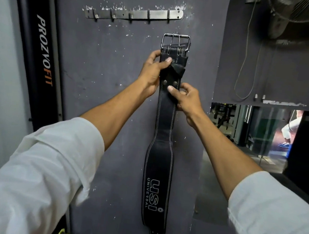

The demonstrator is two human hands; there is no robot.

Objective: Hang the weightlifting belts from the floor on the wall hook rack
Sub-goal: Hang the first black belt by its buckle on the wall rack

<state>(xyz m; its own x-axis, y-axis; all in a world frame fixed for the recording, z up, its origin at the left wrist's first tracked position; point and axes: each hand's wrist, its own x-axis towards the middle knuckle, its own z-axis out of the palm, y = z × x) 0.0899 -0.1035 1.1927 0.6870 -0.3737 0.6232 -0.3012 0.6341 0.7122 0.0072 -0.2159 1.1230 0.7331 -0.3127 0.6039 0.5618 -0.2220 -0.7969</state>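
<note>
Scuffed grey wall (114, 94) is backing a black USI weightlifting belt (158, 174), dangling upright below the metal hook rack (135, 14). Left hand (153, 71) is gripping it under the buckle (175, 41); right hand (188, 101) is pinching its edge lower.

One weightlifting belt (165, 118) with one steel buckle (175, 41), two prongs and two rivets (165, 82); two hands, left hand (152, 73) and right hand (187, 101); one wall hook rack (135, 14) bearing five hooks; one fan (283, 21).
</note>
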